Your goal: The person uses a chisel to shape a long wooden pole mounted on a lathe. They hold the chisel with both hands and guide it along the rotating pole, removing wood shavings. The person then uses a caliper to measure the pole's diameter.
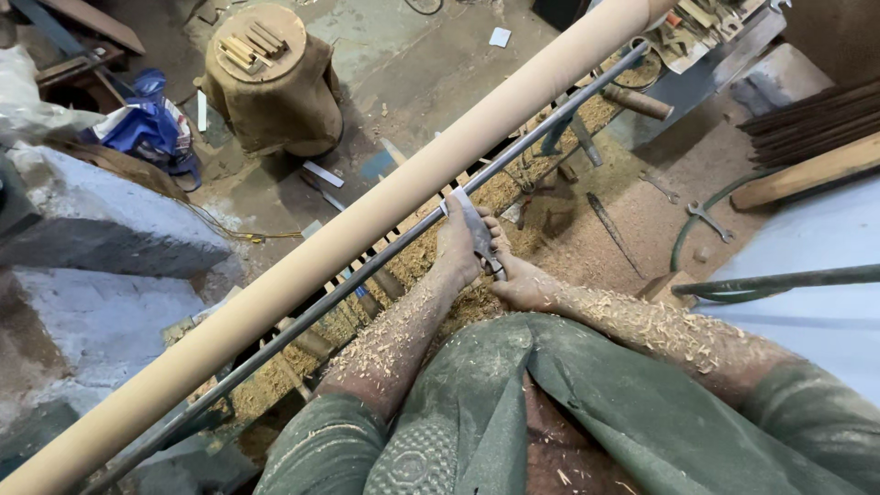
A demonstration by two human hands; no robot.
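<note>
The flat chisel (476,229) is gripped by both hands — left hand (461,246) forward, right hand (522,282) behind — and is best kept braced on the steel rail (385,252) against the long wooden pole (367,220).

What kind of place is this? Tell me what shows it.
Most likely a woodturning workshop. A long wooden pole lies along a metal rest bar, both hands hold a flat chisel to it, and wood shavings cover the floor and forearms.
</note>
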